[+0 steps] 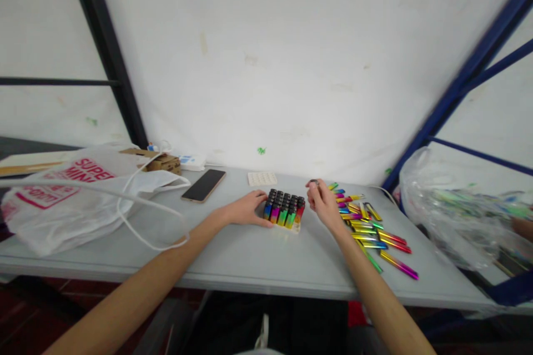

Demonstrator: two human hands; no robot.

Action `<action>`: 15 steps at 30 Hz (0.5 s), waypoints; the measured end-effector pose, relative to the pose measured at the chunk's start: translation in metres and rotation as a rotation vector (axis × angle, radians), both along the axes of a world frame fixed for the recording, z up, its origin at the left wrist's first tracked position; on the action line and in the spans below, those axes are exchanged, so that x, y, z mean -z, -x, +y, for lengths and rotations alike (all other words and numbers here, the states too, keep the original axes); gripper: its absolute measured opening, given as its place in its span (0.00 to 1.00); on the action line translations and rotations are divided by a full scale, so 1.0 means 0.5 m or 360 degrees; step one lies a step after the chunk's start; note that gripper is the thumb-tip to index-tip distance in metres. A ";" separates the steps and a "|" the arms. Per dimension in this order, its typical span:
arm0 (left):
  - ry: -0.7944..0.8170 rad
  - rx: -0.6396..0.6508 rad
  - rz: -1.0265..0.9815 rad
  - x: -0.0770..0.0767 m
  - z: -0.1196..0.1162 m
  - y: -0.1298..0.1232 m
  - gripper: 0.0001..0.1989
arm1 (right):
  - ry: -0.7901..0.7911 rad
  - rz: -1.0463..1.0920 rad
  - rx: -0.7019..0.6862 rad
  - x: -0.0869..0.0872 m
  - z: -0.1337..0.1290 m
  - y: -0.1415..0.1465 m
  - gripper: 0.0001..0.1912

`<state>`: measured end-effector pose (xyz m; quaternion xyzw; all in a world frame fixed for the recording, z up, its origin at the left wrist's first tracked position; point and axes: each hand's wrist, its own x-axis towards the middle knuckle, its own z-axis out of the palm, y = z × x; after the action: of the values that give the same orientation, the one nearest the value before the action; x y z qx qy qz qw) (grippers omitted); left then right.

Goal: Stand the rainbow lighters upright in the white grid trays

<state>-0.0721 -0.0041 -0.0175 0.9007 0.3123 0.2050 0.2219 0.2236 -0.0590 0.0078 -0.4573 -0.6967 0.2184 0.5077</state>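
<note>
A block of colourful lighters (285, 212) with black tops stands upright in rows in a pale tray (296, 228). My left hand (249, 209) curves around the left side of this block, thumb near its front corner and fingers towards the back. To the right of the block, my right hand (323, 203) is raised slightly with its fingers closed. A small dark tip, seemingly the top of a lighter (314, 181), shows at the fingertips; the hand covers the rest. Shiny multicoloured lighters or lighter sleeves (364, 230) lie scattered to the right of my right hand.
Behind the block lies a pale tray with a grid of holes (262, 178). A phone (204, 186) rests to the left. Further left are a white plastic bag (79, 191), a white cable (125, 213) and a cardboard box (165, 164). Clear plastic bags (445, 216) sit at the right.
</note>
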 end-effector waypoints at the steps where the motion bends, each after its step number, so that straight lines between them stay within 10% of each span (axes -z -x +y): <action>1: -0.0006 0.0006 -0.0012 0.001 0.000 0.000 0.41 | -0.0007 -0.0009 -0.0027 -0.009 -0.007 -0.001 0.27; 8: 0.0040 -0.0013 0.0016 0.004 0.003 -0.003 0.42 | -0.0351 -0.0566 -0.0170 -0.063 -0.072 -0.007 0.22; 15: 0.0036 -0.0005 0.0021 0.003 0.003 -0.003 0.43 | 0.0002 -0.0670 -0.0267 -0.034 -0.093 -0.026 0.18</action>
<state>-0.0705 -0.0026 -0.0191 0.8990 0.3175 0.1960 0.2295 0.2368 -0.1053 0.0247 -0.4334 -0.8228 0.1601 0.3310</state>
